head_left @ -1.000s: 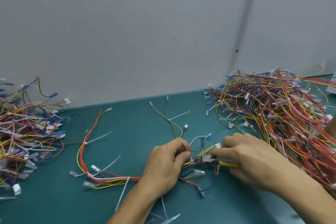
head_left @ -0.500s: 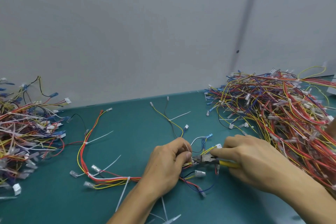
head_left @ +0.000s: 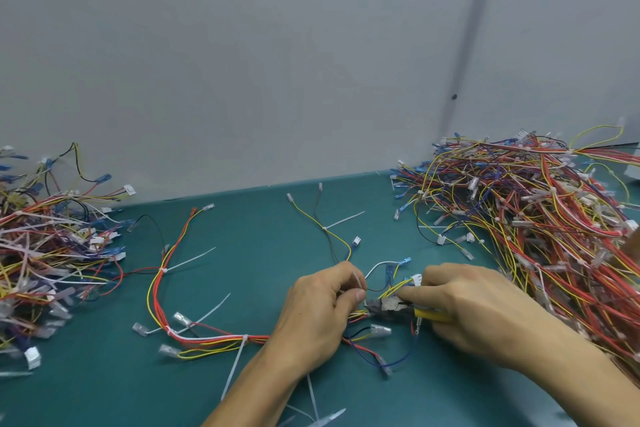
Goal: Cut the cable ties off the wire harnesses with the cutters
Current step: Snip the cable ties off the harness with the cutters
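Observation:
A wire harness (head_left: 207,340) of red, orange and yellow wires curves across the green mat, with white cable ties (head_left: 239,357) sticking out along it. My left hand (head_left: 318,315) grips the harness near its right end, thumb and fingers pinching a white tie tail. My right hand (head_left: 474,312) holds the yellow-handled cutters (head_left: 391,309), index finger laid along the top. The dark jaws point left and touch the wires just beside my left thumb. Whether the jaws are closed on a tie is hidden.
A big heap of harnesses (head_left: 540,218) fills the right side of the mat. A smaller heap (head_left: 45,253) lies at the left edge. Loose white ties (head_left: 311,395) lie at the front. A grey wall (head_left: 277,62) stands behind the green mat (head_left: 104,385).
Both hands stay almost in place; the cutter jaws remain at the wires by my left thumb. The view has shifted very slightly.

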`<move>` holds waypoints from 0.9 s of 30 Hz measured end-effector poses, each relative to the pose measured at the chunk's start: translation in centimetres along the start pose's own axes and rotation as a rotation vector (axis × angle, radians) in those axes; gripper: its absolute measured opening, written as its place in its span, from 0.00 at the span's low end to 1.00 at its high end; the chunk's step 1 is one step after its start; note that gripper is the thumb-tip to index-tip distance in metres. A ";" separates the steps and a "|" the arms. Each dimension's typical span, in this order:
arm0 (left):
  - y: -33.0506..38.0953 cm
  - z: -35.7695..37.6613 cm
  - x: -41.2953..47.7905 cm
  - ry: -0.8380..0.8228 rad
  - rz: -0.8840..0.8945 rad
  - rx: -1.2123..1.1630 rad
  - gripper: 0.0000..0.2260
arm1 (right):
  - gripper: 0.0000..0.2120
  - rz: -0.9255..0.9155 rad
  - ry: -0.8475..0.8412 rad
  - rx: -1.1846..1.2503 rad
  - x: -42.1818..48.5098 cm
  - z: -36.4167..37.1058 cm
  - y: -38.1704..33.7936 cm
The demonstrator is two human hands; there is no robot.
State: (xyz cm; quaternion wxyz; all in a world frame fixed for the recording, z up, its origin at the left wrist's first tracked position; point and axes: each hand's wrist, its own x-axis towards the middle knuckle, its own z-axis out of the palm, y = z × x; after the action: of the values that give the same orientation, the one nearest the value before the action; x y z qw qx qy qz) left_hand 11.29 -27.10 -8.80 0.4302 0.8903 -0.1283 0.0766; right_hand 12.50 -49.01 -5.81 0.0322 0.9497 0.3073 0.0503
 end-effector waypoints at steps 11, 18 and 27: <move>0.1 0.1 -0.1 0.014 -0.002 0.019 0.08 | 0.20 -0.049 -0.005 0.025 0.2 -0.1 0.1; 0.5 -0.7 0.1 0.106 -0.146 -0.343 0.06 | 0.19 -0.013 -0.002 0.028 0.3 -0.2 -0.2; 2.6 -4.8 0.8 0.197 -0.318 -0.794 0.09 | 0.13 0.181 0.130 -0.098 -1.1 -3.7 -0.4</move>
State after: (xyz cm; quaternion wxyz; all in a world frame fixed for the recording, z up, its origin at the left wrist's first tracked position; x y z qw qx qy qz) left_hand 11.21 -25.02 -3.69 0.7557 0.6530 0.0326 0.0384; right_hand 10.92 -49.22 -2.24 0.0539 0.9656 0.2191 0.1293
